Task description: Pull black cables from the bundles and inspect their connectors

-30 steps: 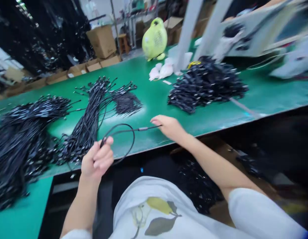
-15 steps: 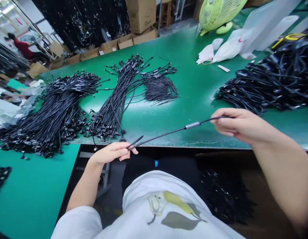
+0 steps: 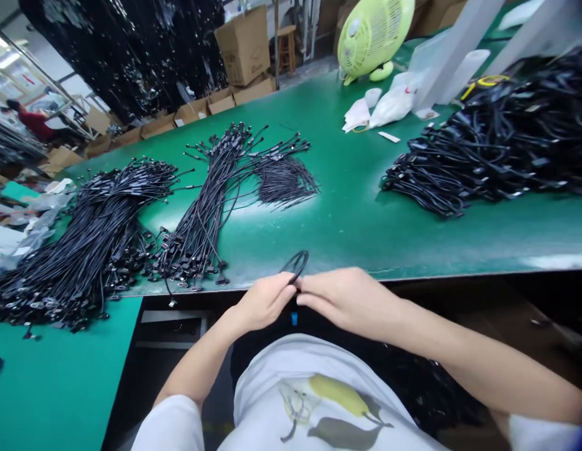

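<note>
Black cable (image 3: 300, 258) looped at front edge of green bench (image 3: 337, 225). Left hand (image 3: 266, 302) and right hand (image 3: 349, 302) both pinch it, fingertips together. Risk: loop springs open if pinch slips; over-tight bend could kink it.

The fan (image 3: 378, 37) is lime green on a deep green worktop (image 3: 337, 222), with mostly white bags (image 3: 391, 109) just in front, a bright yellow loop (image 3: 492, 81) to its right, and a black cable heap (image 3: 497, 150) beyond its right side. Left of the fan, two cable bundles (image 3: 210, 200) are black flecked with grey, the carton (image 3: 246, 50) is brown, and the hanging sheet (image 3: 131, 50) is black streaked with pale glints. On the fan's near side, the looped cable (image 3: 298, 264) is black, and the white shirt (image 3: 267, 394) bears a yellow fruit-like print (image 3: 337, 393) with greyish leaves (image 3: 344, 432).
</note>
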{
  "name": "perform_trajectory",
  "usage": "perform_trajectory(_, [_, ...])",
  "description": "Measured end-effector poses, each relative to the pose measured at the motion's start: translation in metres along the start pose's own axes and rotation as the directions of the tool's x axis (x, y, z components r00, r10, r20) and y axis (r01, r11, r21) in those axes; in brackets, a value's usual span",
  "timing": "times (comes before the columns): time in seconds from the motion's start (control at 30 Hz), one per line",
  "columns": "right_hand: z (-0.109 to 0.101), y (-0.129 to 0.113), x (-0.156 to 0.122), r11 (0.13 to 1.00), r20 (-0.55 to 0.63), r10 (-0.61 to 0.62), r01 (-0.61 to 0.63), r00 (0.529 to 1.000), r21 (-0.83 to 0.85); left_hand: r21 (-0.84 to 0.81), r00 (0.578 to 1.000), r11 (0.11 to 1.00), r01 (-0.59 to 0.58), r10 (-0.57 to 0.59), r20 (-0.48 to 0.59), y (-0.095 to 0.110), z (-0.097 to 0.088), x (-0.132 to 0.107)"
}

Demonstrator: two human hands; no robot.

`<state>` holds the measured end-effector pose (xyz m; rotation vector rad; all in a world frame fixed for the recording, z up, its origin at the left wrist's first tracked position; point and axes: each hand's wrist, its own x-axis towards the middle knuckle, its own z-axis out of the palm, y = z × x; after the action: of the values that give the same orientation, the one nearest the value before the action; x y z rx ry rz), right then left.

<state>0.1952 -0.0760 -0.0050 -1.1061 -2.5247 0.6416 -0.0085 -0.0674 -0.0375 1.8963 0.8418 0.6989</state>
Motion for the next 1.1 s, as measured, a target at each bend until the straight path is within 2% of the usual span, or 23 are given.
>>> perform_trajectory(0.03, [-0.004, 0.004, 0.001, 0.995, -0.115, 0.037, -0.026, 0.993, 0.098, -0.079, 0.999, 0.996, 0.037, -0.036, 0.018, -0.001, 0.003, -0.002])
perform_trajectory(0.1, [-0.005, 0.015, 0.005, 0.956, -0.324, 0.14, -0.043, 0.936, 0.289, -0.354, 0.997, 0.932, 0.076, -0.082, -0.003, -0.003, 0.008, -0.002])
perform_trajectory(0.17, [0.002, 0.023, 0.01, 0.908, -0.444, 0.216, -0.012, 0.87, 0.418, -0.635, 0.989, 0.77, 0.064, -0.135, -0.064, -0.004, 0.014, 0.001])
perform_trajectory(0.2, [0.006, 0.026, 0.012, 0.887, -0.461, 0.23, 0.01, 0.857, 0.461, -0.723, 0.98, 0.689, 0.052, -0.173, -0.095, -0.004, 0.017, 0.004])
perform_trajectory(0.27, [0.013, 0.029, 0.015, 0.852, -0.432, 0.226, 0.037, 0.873, 0.522, -0.797, 0.962, 0.601, 0.06, -0.249, -0.115, -0.003, 0.022, 0.01])
perform_trajectory(0.37, [0.015, 0.035, 0.016, 0.823, -0.351, 0.208, 0.031, 0.913, 0.568, -0.805, 0.958, 0.577, 0.135, -0.285, -0.044, -0.003, 0.023, 0.013])
perform_trajectory(0.43, [0.016, 0.041, 0.017, 0.796, -0.387, 0.245, 0.043, 0.889, 0.604, -0.818, 0.964, 0.551, 0.167, -0.267, 0.017, -0.002, 0.019, 0.013])
perform_trajectory(0.5, [0.021, 0.047, 0.02, 0.754, -0.453, 0.314, 0.072, 0.834, 0.653, -0.874, 0.967, 0.47, 0.123, -0.256, -0.002, 0.0, 0.014, 0.012])
perform_trajectory(0.53, [0.026, 0.049, 0.022, 0.72, -0.444, 0.344, 0.072, 0.827, 0.691, -0.908, 0.963, 0.41, 0.087, -0.267, -0.028, 0.001, 0.012, 0.012])
perform_trajectory(0.6, [0.037, 0.05, 0.026, 0.614, -0.289, 0.374, -0.002, 0.881, 0.789, -0.947, 0.944, 0.319, 0.023, -0.319, -0.085, 0.002, 0.011, 0.014])
perform_trajectory(0.63, [0.043, 0.05, 0.028, 0.554, -0.187, 0.386, -0.065, 0.903, 0.83, -0.947, 0.932, 0.32, 0.011, -0.347, -0.106, 0.001, 0.012, 0.014])
perform_trajectory(0.67, [0.048, 0.048, 0.029, 0.499, -0.118, 0.411, -0.115, 0.904, 0.859, -0.937, 0.918, 0.35, 0.016, -0.375, -0.125, 0.0, 0.016, 0.015])
perform_trajectory(0.7, [0.052, 0.046, 0.03, 0.465, -0.101, 0.452, -0.137, 0.886, 0.875, -0.92, 0.904, 0.391, 0.034, -0.404, -0.138, -0.003, 0.021, 0.016])
perform_trajectory(0.77, [0.057, 0.042, 0.031, 0.469, -0.191, 0.55, -0.111, 0.813, 0.876, -0.895, 0.873, 0.437, 0.095, -0.468, -0.135, -0.009, 0.034, 0.016])
perform_trajectory(0.83, [0.059, 0.037, 0.031, 0.503, -0.285, 0.59, -0.067, 0.755, 0.862, -0.908, 0.84, 0.395, 0.138, -0.533, -0.104, -0.013, 0.048, 0.017])
perform_trajectory(0.87, [0.06, 0.034, 0.03, 0.502, -0.295, 0.591, -0.056, 0.751, 0.863, -0.923, 0.827, 0.363, 0.128, -0.553, -0.103, -0.014, 0.053, 0.018])
perform_trajectory(0.93, [0.061, 0.031, 0.03, 0.476, -0.272, 0.569, -0.041, 0.776, 0.878, -0.945, 0.812, 0.324, 0.037, -0.561, -0.161, -0.014, 0.057, 0.02])
perform_trajectory(1.0, [0.06, 0.03, 0.03, 0.405, -0.211, 0.524, -0.023, 0.825, 0.914, -0.951, 0.8, 0.304, -0.063, -0.555, -0.23, -0.011, 0.054, 0.022])
perform_trajectory(1.03, [0.058, 0.03, 0.03, 0.332, -0.164, 0.497, -0.013, 0.852, 0.943, -0.952, 0.8, 0.295, -0.079, -0.551, -0.237, -0.01, 0.052, 0.022])
perform_trajectory(1.1, [0.052, 0.032, 0.03, 0.095, -0.033, 0.441, -0.01, 0.897, 0.995, -0.953, 0.822, 0.3, -0.035, -0.534, -0.198, -0.007, 0.049, 0.021])
